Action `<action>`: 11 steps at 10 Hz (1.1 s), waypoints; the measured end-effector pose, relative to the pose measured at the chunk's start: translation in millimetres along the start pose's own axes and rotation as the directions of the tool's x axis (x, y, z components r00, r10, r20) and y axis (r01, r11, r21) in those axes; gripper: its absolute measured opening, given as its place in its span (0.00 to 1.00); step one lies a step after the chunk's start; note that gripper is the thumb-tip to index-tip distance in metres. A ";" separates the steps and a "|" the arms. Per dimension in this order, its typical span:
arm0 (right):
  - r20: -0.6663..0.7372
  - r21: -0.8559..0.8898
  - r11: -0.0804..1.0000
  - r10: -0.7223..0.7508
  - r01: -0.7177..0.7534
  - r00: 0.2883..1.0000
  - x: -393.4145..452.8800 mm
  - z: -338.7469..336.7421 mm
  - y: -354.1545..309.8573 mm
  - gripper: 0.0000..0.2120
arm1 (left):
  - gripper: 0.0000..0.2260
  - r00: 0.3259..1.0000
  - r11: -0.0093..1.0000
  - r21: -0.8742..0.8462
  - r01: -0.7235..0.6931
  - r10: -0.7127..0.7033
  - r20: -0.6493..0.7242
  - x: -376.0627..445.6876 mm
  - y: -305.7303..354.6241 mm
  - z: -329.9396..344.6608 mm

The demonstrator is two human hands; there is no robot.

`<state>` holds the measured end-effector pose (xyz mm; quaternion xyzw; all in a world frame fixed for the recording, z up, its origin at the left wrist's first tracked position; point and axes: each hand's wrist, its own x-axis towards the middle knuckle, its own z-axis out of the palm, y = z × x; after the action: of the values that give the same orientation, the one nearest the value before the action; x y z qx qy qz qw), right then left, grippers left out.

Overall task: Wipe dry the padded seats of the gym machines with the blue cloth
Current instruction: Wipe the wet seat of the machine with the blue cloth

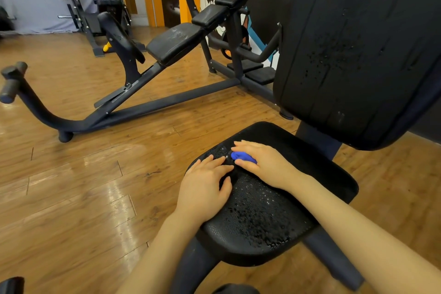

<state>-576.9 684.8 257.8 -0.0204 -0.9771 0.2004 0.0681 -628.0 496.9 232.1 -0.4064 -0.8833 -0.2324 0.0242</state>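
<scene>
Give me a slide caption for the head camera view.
Right hand holds blue cloth on wet seat; left hand rests flat beside it.

- Padded seat low and centre-right; its backrest pad rises behind and to the right of it.
- Left hand rests on the seat's left edge.
- Right hand on the seat, just right of the left hand; cloth bunched under its fingers.
- Second machine's bench pad lies behind and to the left, well apart, on the wooden floor.
- Weight rack stands at far left, against the back wall.
</scene>
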 end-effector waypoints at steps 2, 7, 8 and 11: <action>0.031 0.003 1.000 -0.020 0.020 0.999 -62.5 -2.8 -1.9 0.22 | 0.18 1.000 1.000 0.009 0.006 -0.006 0.003 -0.4 1.1 -0.5; -0.054 -0.047 0.992 0.114 -0.117 0.992 -13.4 -2.9 -3.5 0.22 | 0.17 1.000 1.000 0.011 0.011 -0.012 0.014 -3.2 2.9 -0.3; -0.046 -0.050 0.992 0.111 -0.113 0.993 -22.5 -1.8 -4.9 0.22 | 0.17 1.000 1.000 0.018 0.009 -0.009 0.004 -3.8 1.9 1.7; -0.032 -0.054 0.996 0.073 -0.074 0.997 -56.7 3.4 -15.6 0.23 | 0.22 1.000 1.000 0.004 0.005 -0.005 0.001 -5.4 1.8 0.5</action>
<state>-521.4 665.3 253.7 -0.0612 -0.9797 0.1757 0.0746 -623.0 494.4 231.1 -0.4041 -0.8849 -0.2305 0.0239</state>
